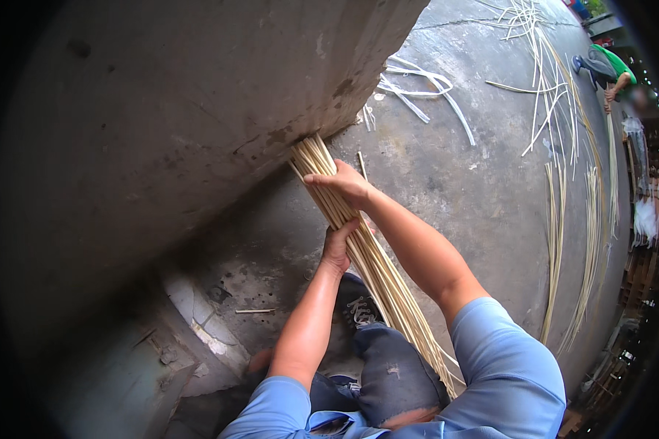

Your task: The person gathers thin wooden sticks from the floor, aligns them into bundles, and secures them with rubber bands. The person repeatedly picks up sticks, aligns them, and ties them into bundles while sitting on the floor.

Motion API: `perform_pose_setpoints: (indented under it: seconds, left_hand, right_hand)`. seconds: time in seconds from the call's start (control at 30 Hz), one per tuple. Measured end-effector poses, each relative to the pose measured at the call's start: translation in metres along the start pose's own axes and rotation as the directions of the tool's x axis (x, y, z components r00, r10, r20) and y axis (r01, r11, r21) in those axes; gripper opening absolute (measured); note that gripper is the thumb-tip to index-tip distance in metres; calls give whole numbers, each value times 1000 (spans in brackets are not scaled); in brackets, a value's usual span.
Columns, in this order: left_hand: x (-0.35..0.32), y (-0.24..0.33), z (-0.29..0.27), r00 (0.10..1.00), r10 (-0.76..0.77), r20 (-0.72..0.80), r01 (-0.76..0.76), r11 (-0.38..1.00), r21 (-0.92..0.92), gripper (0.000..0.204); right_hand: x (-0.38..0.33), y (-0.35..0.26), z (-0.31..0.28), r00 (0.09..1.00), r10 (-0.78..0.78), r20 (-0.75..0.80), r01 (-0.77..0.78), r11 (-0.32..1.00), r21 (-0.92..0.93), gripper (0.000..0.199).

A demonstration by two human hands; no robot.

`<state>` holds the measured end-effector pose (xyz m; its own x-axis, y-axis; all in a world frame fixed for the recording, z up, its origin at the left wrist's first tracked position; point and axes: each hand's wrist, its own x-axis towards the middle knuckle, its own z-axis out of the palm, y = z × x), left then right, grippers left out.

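Observation:
A thick bundle of pale, thin cane strips (377, 274) runs from beside my knee up to the foot of a grey concrete wall (198, 95), where its ends butt against the wall base. My right hand (342, 183) lies over the bundle near its upper end, fingers wrapped across it. Just below, my left hand (338, 245) grips the same bundle from the left side. Both forearms come up from the lower edge in blue short sleeves.
Long loose cane strips (556, 219) lie spread on the concrete floor to the right. White flat strips (425, 88) lie near the wall corner. Another person in a green top (608, 69) crouches at the far upper right. A short stick (255, 311) lies by the wall.

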<state>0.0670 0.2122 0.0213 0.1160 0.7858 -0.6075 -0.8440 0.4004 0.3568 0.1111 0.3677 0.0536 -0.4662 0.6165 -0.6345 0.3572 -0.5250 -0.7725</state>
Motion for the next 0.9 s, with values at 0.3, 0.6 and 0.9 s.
perform_pose_setpoints:
  seconds: [0.3,0.6,0.9]
  left_hand:
    - [-19,-63,-32,993,-49,-105,29,982,-187,45]
    - [24,7,-25,998,-68,14,69,997,-45,43]
    - [-26,-22,1,999,-9,-52,6,999,-48,42]
  right_hand:
    - [-81,59,18,996,-22,-83,-3,955,-298,67]
    - [-5,-1,12,986,131,-106,-163,904,-395,83]
    - [-44,-23,-3,899,376,226,-115,699,-706,73]
